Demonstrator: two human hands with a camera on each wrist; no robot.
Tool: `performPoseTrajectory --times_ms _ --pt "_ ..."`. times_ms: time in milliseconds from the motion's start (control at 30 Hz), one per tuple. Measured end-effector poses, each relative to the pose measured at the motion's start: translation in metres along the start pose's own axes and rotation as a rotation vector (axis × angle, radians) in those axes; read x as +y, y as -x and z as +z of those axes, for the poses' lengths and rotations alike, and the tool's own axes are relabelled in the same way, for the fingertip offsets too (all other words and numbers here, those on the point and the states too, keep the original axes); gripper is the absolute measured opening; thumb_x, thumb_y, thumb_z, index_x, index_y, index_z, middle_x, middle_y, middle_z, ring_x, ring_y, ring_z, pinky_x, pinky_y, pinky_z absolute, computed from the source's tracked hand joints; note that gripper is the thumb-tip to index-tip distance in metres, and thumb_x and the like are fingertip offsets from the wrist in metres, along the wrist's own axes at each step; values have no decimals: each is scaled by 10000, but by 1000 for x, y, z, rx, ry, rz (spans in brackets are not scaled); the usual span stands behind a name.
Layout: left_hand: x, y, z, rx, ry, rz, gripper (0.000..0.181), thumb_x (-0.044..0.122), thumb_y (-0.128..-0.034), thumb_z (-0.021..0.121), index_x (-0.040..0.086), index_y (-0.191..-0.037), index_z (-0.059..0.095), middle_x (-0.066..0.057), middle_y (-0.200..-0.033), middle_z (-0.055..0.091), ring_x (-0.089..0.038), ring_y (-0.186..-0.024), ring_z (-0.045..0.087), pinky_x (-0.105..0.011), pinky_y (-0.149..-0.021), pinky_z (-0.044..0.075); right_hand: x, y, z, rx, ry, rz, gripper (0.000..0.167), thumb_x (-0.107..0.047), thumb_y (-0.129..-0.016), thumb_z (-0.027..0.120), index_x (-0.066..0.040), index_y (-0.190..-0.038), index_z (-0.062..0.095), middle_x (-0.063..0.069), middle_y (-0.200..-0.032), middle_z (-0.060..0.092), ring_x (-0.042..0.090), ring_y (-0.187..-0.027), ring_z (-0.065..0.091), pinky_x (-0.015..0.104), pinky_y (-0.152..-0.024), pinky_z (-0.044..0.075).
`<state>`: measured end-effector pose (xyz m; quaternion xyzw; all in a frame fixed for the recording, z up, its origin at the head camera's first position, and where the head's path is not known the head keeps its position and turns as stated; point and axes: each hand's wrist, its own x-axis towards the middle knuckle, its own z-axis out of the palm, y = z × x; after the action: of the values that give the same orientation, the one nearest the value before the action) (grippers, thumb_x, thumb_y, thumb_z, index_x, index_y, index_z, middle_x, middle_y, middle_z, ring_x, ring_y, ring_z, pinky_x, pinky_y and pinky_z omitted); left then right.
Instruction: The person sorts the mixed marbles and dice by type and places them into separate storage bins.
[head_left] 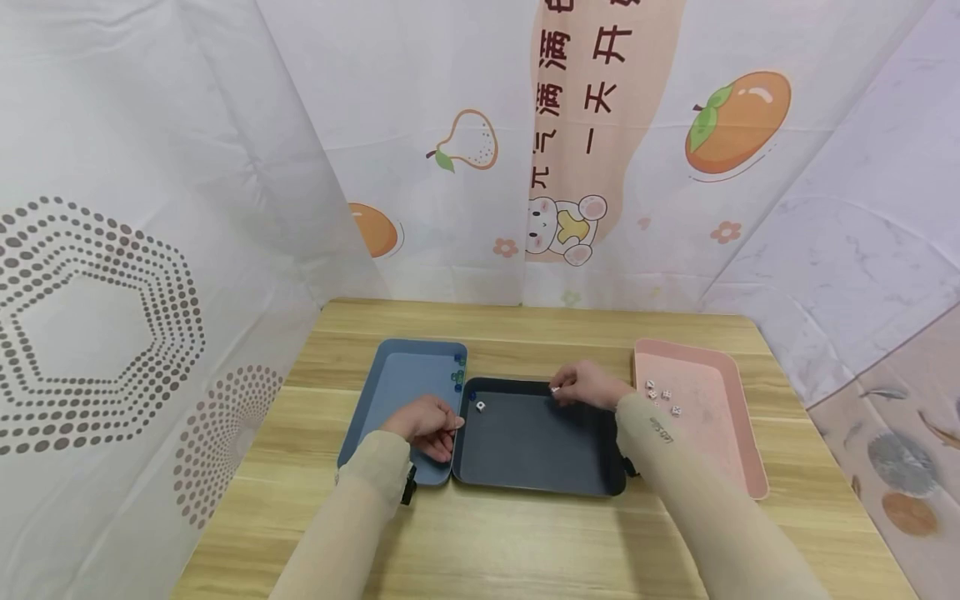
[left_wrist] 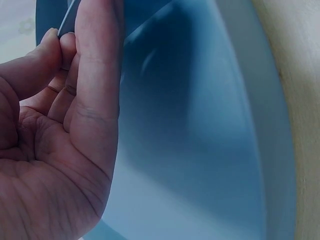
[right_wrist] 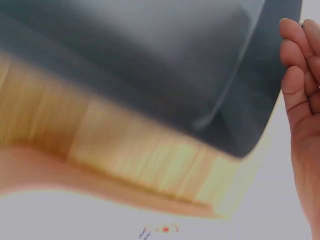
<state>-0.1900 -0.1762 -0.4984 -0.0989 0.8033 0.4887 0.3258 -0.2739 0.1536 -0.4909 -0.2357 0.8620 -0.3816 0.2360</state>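
Note:
My left hand (head_left: 431, 425) is over the right side of the blue tray (head_left: 360, 417), its thumb and finger pinching the left rim of the dark grey tray (head_left: 536, 487). That pinch shows again in the left wrist view, where the hand (left_wrist: 55, 125) holds the thin rim. Over the dark tray's far right part, my right hand (head_left: 588, 385) pinches a white die (head_left: 554, 389) between its fingertips. In the right wrist view the die is almost hidden by the fingers. Another white die (head_left: 481, 407) lies in the dark tray's far left corner, beside a dark blue die (head_left: 473, 396).
Several blue and green dice (head_left: 458, 377) lie along the blue tray's right wall. On the right, a pink tray (head_left: 723, 450) holds several white dice (head_left: 667, 395). All three trays stand on a wood-grain table (head_left: 525, 542) before a printed curtain (head_left: 420, 67).

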Motion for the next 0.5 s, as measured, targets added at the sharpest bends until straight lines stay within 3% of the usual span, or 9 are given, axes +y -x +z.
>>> performPoseTrajectory --times_ms 267,500 --pt "1 1 -1 7 -2 -5 324 176 -1023 635 4 -749 655 -124 -668 656 -207 -525 688 -384 -572 642 16 25 -32 91 27 48 217 -143 -969 697 -11 -1135 742 59 -887 759 241 -841 729 380 -780 610" --pt "2 4 -1 7 -10 4 317 172 -1024 634 -21 -773 658 -126 -670 656 -208 -527 689 -386 -574 643 35 59 -60 148 33 109 288 -207 -965 720 -47 -1203 731 56 -1085 760 172 -975 709 348 -869 564"
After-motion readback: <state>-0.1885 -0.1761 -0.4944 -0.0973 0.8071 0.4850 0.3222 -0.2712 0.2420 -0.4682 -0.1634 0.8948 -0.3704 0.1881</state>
